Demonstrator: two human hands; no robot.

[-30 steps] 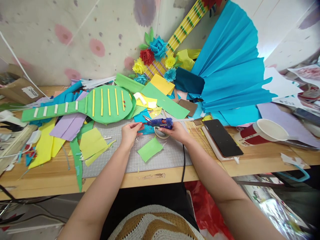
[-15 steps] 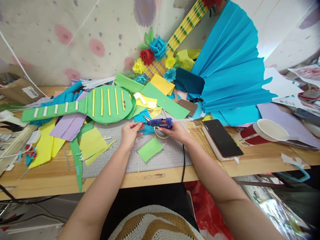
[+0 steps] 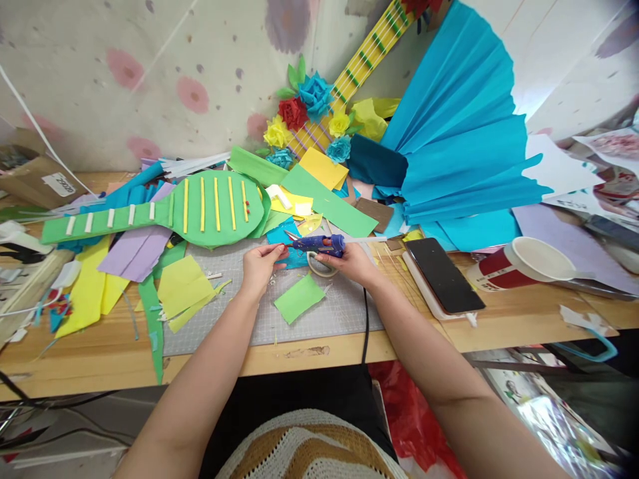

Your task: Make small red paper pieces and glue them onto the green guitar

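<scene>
My right hand (image 3: 355, 263) is wrapped round a blue glue gun (image 3: 323, 245), its nozzle pointing left and a glue stick (image 3: 367, 239) jutting from its back. At the nozzle's tip, my left hand (image 3: 259, 269) is closed in a pinch; whatever small thing it holds is too small to make out. Scissors (image 3: 322, 267) lie under the gun, partly hidden by it. A piece of green paper (image 3: 299, 298) rests just below on the grey cutting mat (image 3: 279, 329). Left of my hands lies a green paper lute shape (image 3: 214, 206) with yellow strips.
A black phone (image 3: 444, 274) and a paper cup (image 3: 522, 263) stand to the right. Behind are a yellow paper guitar (image 3: 367, 60) with paper flowers and a pleated blue paper fan (image 3: 474, 126). Yellow paper (image 3: 184, 287) lies on the left; the gun's black cord (image 3: 367, 329) crosses the table edge.
</scene>
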